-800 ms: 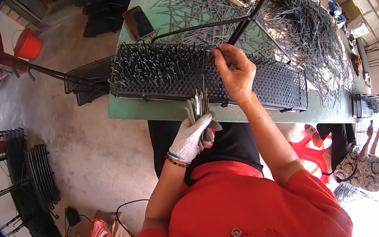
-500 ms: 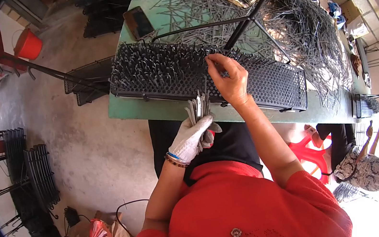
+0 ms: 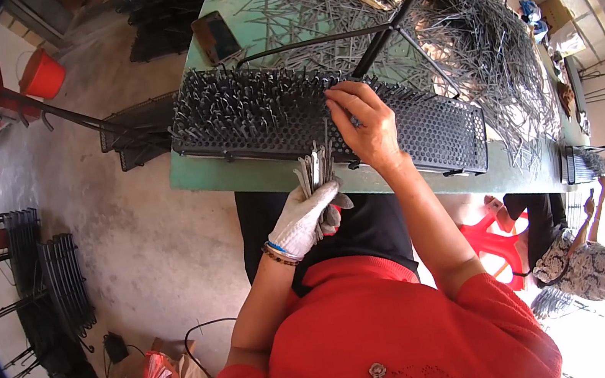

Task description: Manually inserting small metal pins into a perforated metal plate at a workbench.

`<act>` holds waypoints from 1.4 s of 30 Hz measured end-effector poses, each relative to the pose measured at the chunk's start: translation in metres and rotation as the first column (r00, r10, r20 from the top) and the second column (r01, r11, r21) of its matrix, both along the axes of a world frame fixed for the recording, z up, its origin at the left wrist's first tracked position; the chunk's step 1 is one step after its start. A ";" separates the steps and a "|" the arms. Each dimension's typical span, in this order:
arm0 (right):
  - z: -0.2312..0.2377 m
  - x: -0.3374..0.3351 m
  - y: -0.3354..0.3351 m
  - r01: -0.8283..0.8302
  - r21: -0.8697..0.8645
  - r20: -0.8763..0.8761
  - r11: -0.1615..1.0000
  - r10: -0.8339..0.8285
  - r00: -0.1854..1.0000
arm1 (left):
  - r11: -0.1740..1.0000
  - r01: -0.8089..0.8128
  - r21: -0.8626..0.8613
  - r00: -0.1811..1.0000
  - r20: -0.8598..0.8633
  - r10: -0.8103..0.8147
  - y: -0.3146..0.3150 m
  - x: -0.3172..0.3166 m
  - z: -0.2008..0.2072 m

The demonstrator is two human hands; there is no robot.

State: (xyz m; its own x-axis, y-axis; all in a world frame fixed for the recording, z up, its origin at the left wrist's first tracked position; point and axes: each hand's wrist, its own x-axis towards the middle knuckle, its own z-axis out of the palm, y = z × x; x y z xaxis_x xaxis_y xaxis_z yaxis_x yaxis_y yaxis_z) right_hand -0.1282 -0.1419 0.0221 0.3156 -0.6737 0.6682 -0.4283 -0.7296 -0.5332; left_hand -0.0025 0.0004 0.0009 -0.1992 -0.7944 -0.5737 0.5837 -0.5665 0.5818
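Note:
My left hand [image 3: 305,219], in a white knit glove, is closed around a bundle of thin grey metal strips [image 3: 315,172], their ends fanning upward. My bare right hand [image 3: 363,122] is over a long black perforated metal rack [image 3: 443,134], thumb and fingertips pinched together at its surface. Whatever is between those fingertips is too small to make out. Left of the right hand, many hooked dark metal pieces [image 3: 237,105] stand upright in the rack's holes. To its right the rack's round holes show bare.
Loose metal strips [image 3: 309,14] and a denser heap [image 3: 490,39] lie across the green table [image 3: 199,171]. A black rod frame [image 3: 382,38] rises behind the rack. A dark phone-like slab [image 3: 215,37] lies at the far left corner. Another person [image 3: 587,261] sits at right.
My right hand stays at the rack with only a slight shift of its fingers. The left hand holds the bundle in nearly the same place. The view has shifted slightly.

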 end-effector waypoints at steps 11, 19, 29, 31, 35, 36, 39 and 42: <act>0.017 -0.023 0.028 -0.177 0.795 0.207 0.580 0.013 0.978 | 0.993 0.052 -0.107 0.998 -0.012 -0.054 -0.005 -0.002 0.007; 0.016 -0.024 0.016 -0.197 0.759 0.233 0.620 0.024 0.972 | 0.984 0.105 -0.142 0.994 0.021 -0.103 -0.009 -0.006 0.009; 0.022 -0.016 -0.009 0.018 0.362 0.307 0.932 -0.137 0.942 | 0.997 0.081 -0.009 0.993 -0.086 -0.081 -0.014 -0.007 -0.011; 0.027 -0.009 -0.008 0.071 0.274 0.227 0.959 -0.137 0.964 | 0.998 0.057 -0.012 0.997 -0.056 -0.058 -0.014 -0.008 -0.005; 0.018 -0.006 -0.012 0.117 0.068 0.080 0.991 -0.122 0.989 | 0.999 -0.028 -0.024 0.987 -0.157 0.024 -0.012 -0.013 -0.004; 0.016 -0.005 -0.012 0.122 0.049 0.073 0.991 -0.125 0.989 | 0.999 -0.028 -0.023 0.987 -0.158 0.024 -0.011 -0.013 -0.003; 0.006 -0.005 -0.014 0.110 -0.027 -0.006 0.994 -0.110 0.994 | 0.999 -0.045 0.002 0.990 -0.136 0.044 -0.009 -0.015 0.000; 0.006 -0.004 -0.012 0.094 -0.103 -0.107 0.990 -0.105 0.989 | 0.998 -0.054 0.044 0.986 -0.153 0.060 -0.008 -0.015 -0.001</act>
